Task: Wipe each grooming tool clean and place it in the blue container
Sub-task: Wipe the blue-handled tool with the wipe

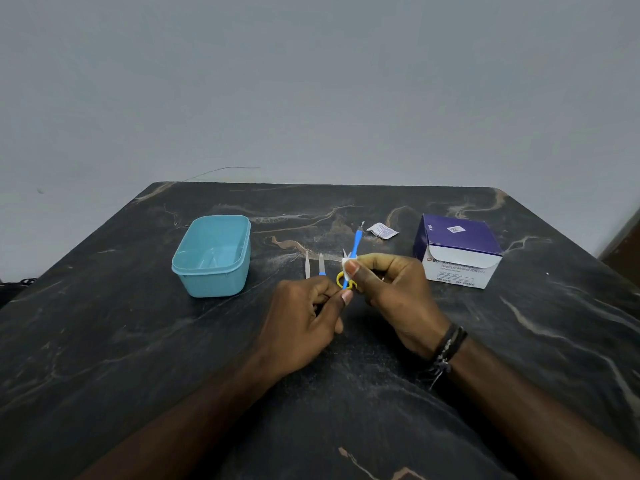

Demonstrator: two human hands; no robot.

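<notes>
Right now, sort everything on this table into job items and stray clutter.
Job items: blue-handled thin tool, white wipe pad, yellow-ringed scissors, two slim tools lying flat, empty light-blue plastic container, purple-and-white swab box.

Clutter: torn white sachet, dark wristbands.

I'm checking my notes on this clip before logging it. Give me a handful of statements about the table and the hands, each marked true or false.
1. The blue container holds no tools. True.
2. The right hand pinches a white wipe round the blue-handled tool. True.
3. The alcohol swab box stands left of the container. False: it stands to the right, beyond the hands.
4. The left hand lies flat and idle on the table. False: its fingers hold the tool's lower end.
5. A torn swab sachet lies on the table between tool and box. True.
</notes>
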